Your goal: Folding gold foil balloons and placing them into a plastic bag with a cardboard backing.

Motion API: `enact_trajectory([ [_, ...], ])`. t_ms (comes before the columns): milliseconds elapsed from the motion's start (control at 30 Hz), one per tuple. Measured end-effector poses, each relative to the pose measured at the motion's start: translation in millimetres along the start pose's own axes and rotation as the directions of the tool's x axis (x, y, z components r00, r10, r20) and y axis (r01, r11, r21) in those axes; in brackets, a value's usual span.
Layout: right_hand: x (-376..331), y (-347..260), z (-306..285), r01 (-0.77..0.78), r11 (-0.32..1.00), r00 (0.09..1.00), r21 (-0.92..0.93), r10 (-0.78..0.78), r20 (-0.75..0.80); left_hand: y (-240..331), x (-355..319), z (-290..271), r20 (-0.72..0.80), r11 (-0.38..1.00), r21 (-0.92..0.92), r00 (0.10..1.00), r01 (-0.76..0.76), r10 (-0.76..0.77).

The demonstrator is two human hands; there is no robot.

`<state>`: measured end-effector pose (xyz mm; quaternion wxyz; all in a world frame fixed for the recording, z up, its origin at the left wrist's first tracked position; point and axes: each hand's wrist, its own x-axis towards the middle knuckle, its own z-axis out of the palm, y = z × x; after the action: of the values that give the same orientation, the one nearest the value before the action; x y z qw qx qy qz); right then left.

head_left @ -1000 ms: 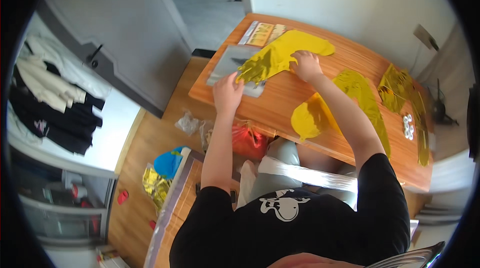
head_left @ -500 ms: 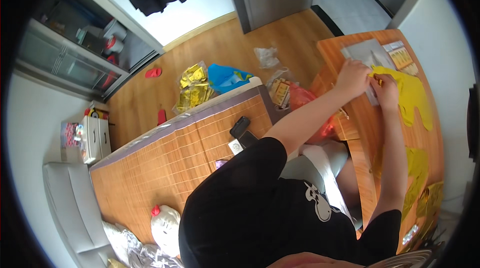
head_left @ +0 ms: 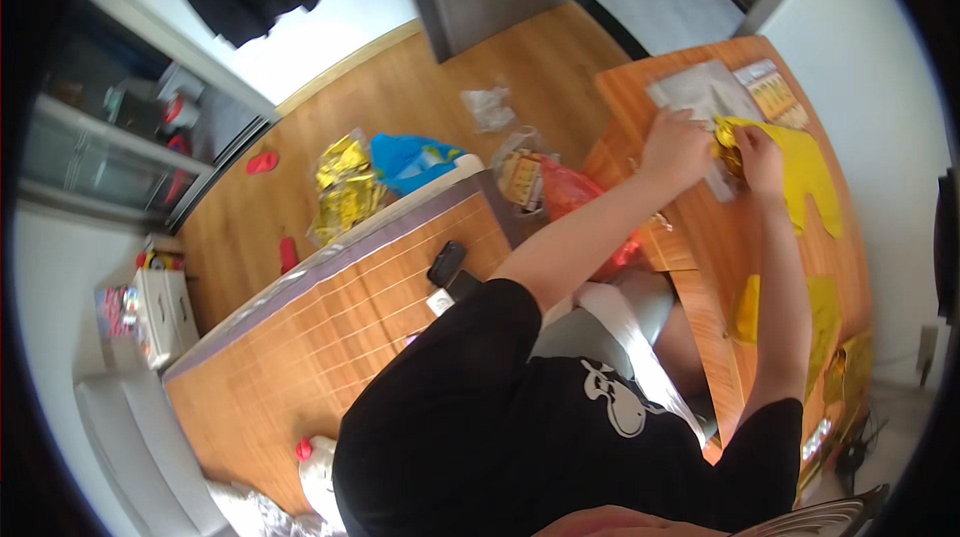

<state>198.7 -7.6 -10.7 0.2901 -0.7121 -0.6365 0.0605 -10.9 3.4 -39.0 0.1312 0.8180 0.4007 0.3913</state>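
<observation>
At the far end of the wooden table [head_left: 702, 245], my left hand [head_left: 680, 149] is closed at the crumpled end of a flat yellow foil piece [head_left: 806, 172] that looks like an uninflated foil balloon. My right hand [head_left: 762, 162] pinches the same end, close beside the left. Shiny gold folds bunch up between the two hands, and the fingertips are partly hidden. The rest of the foil spreads over the table to the right. A clear plastic bag [head_left: 697, 87] lies just beyond my left hand, and a package with gold shapes [head_left: 772, 97] beside it.
Another yellow foil piece [head_left: 822, 312] lies by my right forearm. Left of the table are a red plastic bag [head_left: 578, 199], a blue bag [head_left: 405, 162] and gold foil in clear bags [head_left: 345, 187] on the floor. A bed with a woven mat [head_left: 330, 312] stands at left, a black phone-sized object [head_left: 447, 262] on it.
The view has shifted, so most things sit further left and the bed lower. My hands remain at the foil's end, where more gold folds now show between them.
</observation>
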Motion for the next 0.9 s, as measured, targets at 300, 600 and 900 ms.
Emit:
enact_trajectory([
  [300, 32.4, 26.3, -31.9, -0.434, 0.731, 0.826, 0.527, 0.556, -0.091, -2.9, 0.5, 0.5, -0.011, 0.998, -0.061, 1.000, 0.004, -0.004],
  [600, 35.8, 89.0, -89.4, -0.487, 0.609, 0.857, 0.626, 0.470, 0.211, -10.1, -0.6, -6.7, 0.016, 0.999, 0.038, 1.000, 0.001, -0.002],
  [900, 3.7, 264.8, -231.6, -0.106, 0.288, 0.565, 0.952, 0.805, -0.181, -3.3, 1.6, -4.3, -0.005, 0.999, 0.029, 1.000, 0.023, -0.023],
])
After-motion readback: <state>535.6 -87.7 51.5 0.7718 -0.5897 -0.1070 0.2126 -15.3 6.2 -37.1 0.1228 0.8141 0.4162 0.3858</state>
